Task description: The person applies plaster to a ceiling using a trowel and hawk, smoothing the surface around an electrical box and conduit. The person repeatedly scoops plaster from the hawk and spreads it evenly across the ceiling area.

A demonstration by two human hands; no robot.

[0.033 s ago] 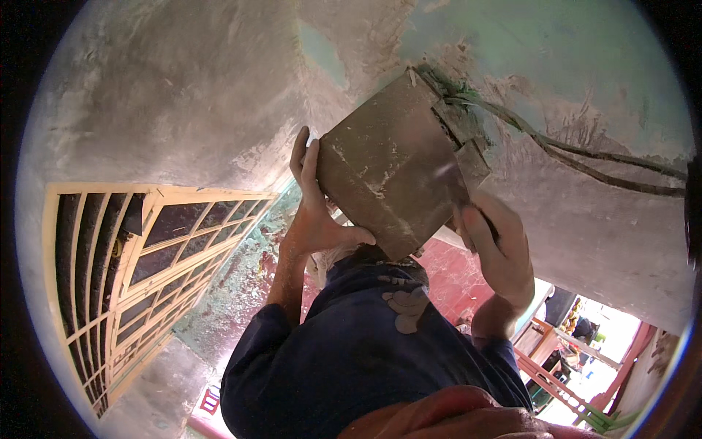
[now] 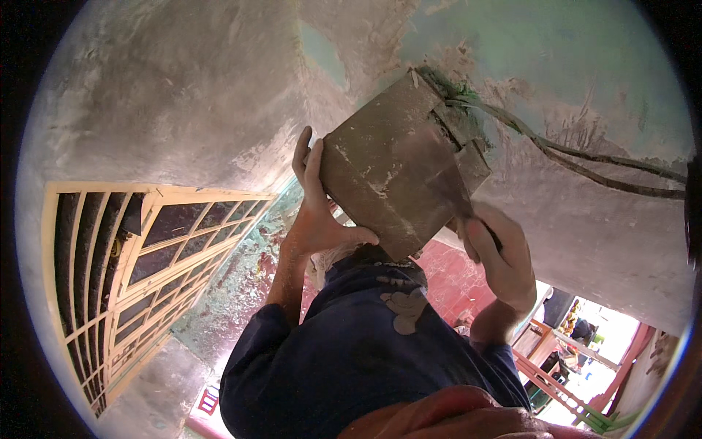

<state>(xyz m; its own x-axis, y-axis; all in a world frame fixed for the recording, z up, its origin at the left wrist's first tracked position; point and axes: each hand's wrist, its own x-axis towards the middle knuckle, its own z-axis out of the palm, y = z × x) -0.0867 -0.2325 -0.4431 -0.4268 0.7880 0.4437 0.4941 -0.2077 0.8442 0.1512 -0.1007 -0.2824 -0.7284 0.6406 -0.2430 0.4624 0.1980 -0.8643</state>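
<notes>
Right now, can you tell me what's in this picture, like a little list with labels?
Left hand: grips the left edge of the square board
Right hand: closed around a trowel, its blurred blade across the board
Board: grey, smeared, held up against the rough wall
Cables: run along the wall from behind the board
Window grille: yellow, on the left
Shirt: dark blue, spotted with pale blotches

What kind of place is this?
Probably a house under repair or plastering. A rough plastered ceiling with loose cables, a yellow window grille, and a person in a blue shirt holding a mortar-smeared board overhead with the left hand and right hand.
</notes>
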